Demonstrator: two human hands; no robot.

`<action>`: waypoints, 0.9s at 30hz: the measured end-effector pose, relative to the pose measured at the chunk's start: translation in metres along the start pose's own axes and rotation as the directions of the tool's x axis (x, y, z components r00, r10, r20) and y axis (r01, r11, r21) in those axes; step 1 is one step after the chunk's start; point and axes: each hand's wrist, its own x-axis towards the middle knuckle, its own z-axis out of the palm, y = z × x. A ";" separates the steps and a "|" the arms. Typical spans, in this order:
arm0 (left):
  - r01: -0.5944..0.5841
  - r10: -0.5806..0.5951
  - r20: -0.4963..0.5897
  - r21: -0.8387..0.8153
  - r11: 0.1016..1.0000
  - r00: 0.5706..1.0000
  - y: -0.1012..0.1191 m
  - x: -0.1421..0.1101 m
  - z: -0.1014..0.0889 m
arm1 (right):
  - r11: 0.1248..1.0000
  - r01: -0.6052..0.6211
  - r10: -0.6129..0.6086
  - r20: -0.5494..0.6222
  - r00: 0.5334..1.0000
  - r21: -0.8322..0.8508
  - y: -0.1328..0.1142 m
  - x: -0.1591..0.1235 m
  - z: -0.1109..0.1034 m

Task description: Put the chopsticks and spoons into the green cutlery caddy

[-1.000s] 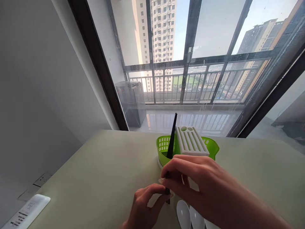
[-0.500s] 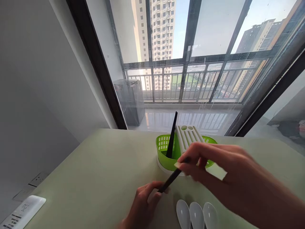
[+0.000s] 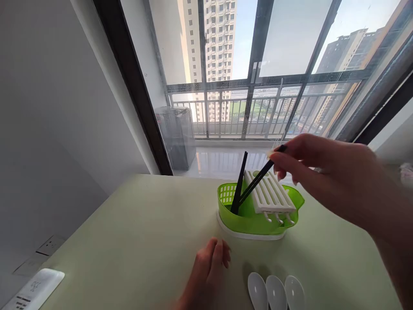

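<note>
My right hand [image 3: 318, 165] pinches the top end of a black chopstick [image 3: 258, 180] above a green cutlery basket [image 3: 254, 217]. The chopstick's lower tip is down in the basket's left compartment, beside another black chopstick [image 3: 240, 183] that leans there. A white slotted insert [image 3: 269, 193] sits tilted in the basket's right part. My left hand [image 3: 208, 269] rests on the pale green table [image 3: 129, 241] in front of the basket, fingers together and slightly curled, holding nothing.
Three white spoons [image 3: 275, 292] lie side by side at the table's near edge, right of my left hand. A white remote-like device [image 3: 34, 290] lies at the near left. Wall sockets [image 3: 48, 245] are left of the table. A large window is behind.
My right hand lifted the chopstick from the table near my left hand and carried it up and right, lowering its tip into the basket. My left hand let go and settled on the table.
</note>
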 end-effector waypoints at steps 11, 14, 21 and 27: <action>0.040 -0.043 0.073 0.050 0.998 0.996 -0.019 0.000 0.008 | 0.978 -0.126 0.047 0.414 0.909 0.164 0.011 0.040 0.064; 0.030 -0.035 0.090 0.059 0.998 0.995 -0.023 0.000 0.010 | 0.985 -0.127 0.060 0.452 0.890 0.119 0.010 0.040 0.069; -0.006 -0.008 0.104 0.129 0.992 0.995 -0.031 0.000 0.013 | 0.994 -0.089 0.110 0.411 0.905 -0.069 0.006 0.038 0.074; -0.044 0.023 0.104 0.197 0.979 0.994 -0.037 0.000 0.016 | 0.961 -0.096 0.144 0.172 0.974 -0.258 0.001 0.033 0.077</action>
